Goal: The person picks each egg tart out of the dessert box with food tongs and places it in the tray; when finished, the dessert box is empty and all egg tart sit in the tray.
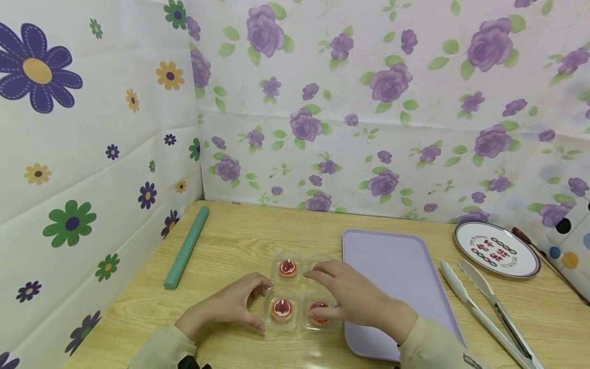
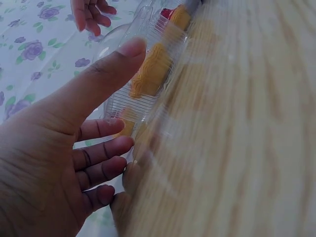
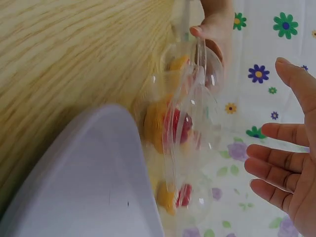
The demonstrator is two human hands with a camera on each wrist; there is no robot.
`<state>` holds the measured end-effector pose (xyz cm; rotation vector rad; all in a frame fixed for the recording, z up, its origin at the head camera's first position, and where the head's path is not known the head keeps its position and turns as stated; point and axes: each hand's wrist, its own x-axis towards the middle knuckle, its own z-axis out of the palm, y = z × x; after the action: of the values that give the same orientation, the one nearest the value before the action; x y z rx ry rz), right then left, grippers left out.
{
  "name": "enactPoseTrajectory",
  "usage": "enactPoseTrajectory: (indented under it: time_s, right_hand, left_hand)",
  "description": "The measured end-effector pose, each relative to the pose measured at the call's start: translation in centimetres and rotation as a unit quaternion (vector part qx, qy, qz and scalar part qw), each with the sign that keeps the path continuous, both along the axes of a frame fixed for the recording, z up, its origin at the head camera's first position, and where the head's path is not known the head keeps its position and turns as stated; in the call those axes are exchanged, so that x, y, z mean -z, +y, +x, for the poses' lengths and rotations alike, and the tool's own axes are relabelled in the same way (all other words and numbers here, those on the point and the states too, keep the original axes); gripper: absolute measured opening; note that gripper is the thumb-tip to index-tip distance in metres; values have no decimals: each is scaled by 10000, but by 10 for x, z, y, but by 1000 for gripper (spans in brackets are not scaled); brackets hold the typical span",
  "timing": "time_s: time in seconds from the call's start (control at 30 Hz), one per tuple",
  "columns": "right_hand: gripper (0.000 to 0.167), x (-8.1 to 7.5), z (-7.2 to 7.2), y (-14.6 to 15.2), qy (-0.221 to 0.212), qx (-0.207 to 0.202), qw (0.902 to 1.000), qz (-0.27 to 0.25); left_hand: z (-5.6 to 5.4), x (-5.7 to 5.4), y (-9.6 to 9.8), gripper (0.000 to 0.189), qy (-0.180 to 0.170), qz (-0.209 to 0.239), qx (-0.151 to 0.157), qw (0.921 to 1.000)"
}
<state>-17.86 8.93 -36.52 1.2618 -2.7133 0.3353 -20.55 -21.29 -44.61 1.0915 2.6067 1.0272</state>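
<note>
Right hand (image 1: 345,294): fingers spread, gripping nothing, over clear tart container (image 1: 299,296). Left hand (image 1: 230,305): fingers loosely curved, ungripping, at its left edge. Container: on counter (image 1: 249,230), beside lilac tray (image 1: 392,261). Progress, judged: lid (image 3: 201,116) over tarts (image 1: 281,310); latching uncertain.

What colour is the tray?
The tray is pale purple; the head view shows it best.

Bright head view, dim left-wrist view

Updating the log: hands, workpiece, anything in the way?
Left hand relaxed beside clear domed plastic tart box, contact unclear. Right hand over box. Lilac rectangular tray crowds its right side.
</note>
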Motion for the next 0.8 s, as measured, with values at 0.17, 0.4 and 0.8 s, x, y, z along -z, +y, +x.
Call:
enactPoseTrajectory:
  time_s: [0.17,0.4,0.8]
  right_hand:
    - [67,2,-4,-14,86,-187,9998,26]
    - [73,6,-6,-36,-170,-156,9990,375]
    - [75,20,-6,-62,-382,60,9953,890]
  left_hand:
    - [-1,-2,0,77,58,-35,-29,10000]
    - [-3,-4,0,81,-33,-159,-39,9999]
    - [0,3,-1,74,-120,-129,-86,9998]
